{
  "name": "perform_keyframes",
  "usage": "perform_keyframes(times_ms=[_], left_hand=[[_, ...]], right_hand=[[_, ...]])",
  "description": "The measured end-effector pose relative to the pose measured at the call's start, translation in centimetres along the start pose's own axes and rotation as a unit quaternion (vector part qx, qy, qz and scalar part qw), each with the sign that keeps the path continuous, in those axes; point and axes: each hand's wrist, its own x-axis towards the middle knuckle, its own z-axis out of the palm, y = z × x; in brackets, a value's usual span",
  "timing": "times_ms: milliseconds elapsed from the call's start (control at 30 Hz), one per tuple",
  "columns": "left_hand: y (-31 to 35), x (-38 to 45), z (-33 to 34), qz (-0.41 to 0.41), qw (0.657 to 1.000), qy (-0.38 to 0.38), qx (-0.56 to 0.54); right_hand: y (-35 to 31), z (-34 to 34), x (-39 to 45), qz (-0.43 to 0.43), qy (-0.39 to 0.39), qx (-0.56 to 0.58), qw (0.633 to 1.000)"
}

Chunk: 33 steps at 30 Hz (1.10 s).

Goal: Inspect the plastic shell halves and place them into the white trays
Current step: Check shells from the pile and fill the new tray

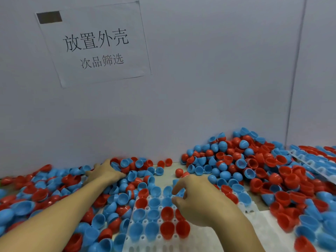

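Nearest, at the desk's front edge: white tray, part filled with blue and red shells seated open side up; just beyond, right hand over the tray's far rows, fingers curled, seemingly pinching a blue shell, hold unclear; farther left, left hand buried in the loose pile, fingers hidden, grasp impossible to tell; likely risk: knocking seated shells out while reaching across, or skipping inspection.

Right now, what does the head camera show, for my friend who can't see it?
A person's right hand sets a blue shell half into a white tray partly filled with red and blue halves. Their left hand reaches into loose shell halves piled against a grey wall with a paper sign.
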Motion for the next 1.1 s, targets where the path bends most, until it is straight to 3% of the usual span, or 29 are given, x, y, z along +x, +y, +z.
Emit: perform_keyframes(times_ms=[133,300,433,533,733,800,967,1100], left_hand=[[0.1,0.0,-0.3,0.026,0.998,-0.033,0.051],[-0.2,-0.6,-1.1,0.046,0.998,0.018,0.047],[-0.8,-0.4,-2.6,0.038,0.996,0.065,-0.038],[-1.4,-0.3,-3.5,0.006,0.982,0.091,-0.163],[-1.9,-1.4,-5.7,-0.047,0.917,0.157,-0.363],[-1.5,-2.3,-6.5,-0.071,0.877,0.151,-0.451],[-0.2,-5.7,-7.4,-0.088,0.726,-0.004,-0.682],[1.3,-10.4,-6.5,-0.083,0.675,-0.048,-0.731]], right_hand=[[-0.1,0.1,0.2,-0.001,-0.013,0.0,1.0],[-0.1,0.1,0.3,-0.003,-0.019,0.003,1.0],[-0.2,0.2,0.4,-0.01,-0.014,0.004,1.0],[-0.2,0.3,0.4,-0.014,-0.017,-0.001,1.0],[-0.2,0.4,0.5,-0.021,-0.015,-0.001,1.0],[-0.2,0.5,0.5,-0.025,-0.008,0.0,1.0],[-0.6,1.2,0.9,-0.042,0.004,0.019,0.999],[-1.6,2.5,1.3,-0.086,0.018,0.101,0.991]])
